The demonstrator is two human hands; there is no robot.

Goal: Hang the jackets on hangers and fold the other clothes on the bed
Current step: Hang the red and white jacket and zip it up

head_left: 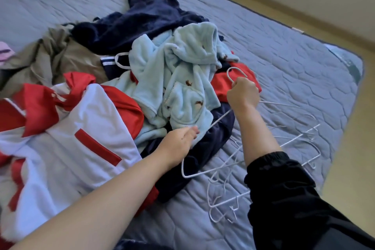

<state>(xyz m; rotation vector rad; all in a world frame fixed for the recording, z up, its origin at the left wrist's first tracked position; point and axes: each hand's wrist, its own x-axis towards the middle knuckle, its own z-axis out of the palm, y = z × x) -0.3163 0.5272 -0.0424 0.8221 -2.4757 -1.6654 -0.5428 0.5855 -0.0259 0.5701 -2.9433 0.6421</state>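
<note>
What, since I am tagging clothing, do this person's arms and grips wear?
The left arm is bare as far as it shows, with no sleeve. The right arm wears a black, slightly shiny sleeve with a gathered elastic cuff that ends partway along the forearm. The left grip and right grip wear no gloves; no ring, watch or marking shows.

1. The right hand (242, 93) grips a white wire hanger (215, 122) just below its hook.
2. The left hand (179, 142) pinches the hem of a light blue fleece garment (182, 71), beside the hanger's arm.
3. More white hangers (229, 200) lie tangled on the quilted bed (284, 57).
4. A red-and-white jacket (81, 128) and navy clothes (146, 20) are heaped alongside.
</note>
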